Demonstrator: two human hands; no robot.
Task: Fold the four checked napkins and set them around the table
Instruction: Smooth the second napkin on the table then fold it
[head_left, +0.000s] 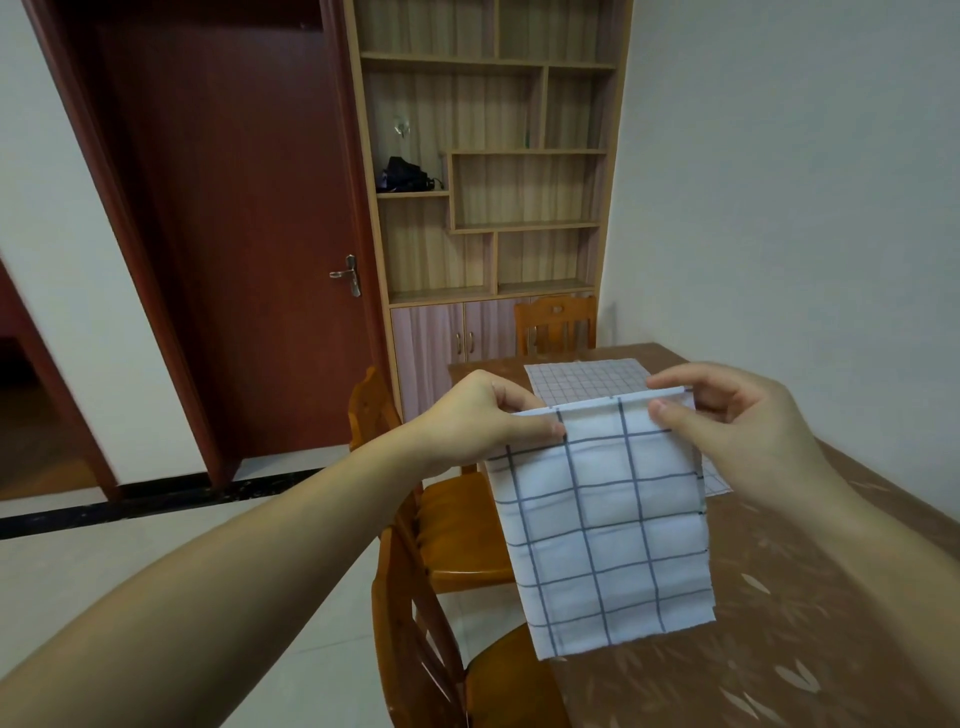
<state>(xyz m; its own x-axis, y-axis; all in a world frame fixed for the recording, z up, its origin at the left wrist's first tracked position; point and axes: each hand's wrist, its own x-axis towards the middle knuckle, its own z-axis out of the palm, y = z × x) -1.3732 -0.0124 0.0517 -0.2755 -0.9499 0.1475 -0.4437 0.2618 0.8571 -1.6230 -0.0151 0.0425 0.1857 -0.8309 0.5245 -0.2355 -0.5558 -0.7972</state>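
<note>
Head view: both hands (483, 415) pinch napkin (602, 525) aloft.

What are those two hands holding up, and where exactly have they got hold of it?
A checked napkin, hanging over the table. The left hand pinches its top left corner, the right hand its top right corner, along the folded upper edge.

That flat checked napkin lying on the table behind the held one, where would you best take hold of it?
By its near corners, coming from the person's side. The flat napkin lies spread on the table, so fingers must pinch an edge; its far edge means a longer reach.
</note>
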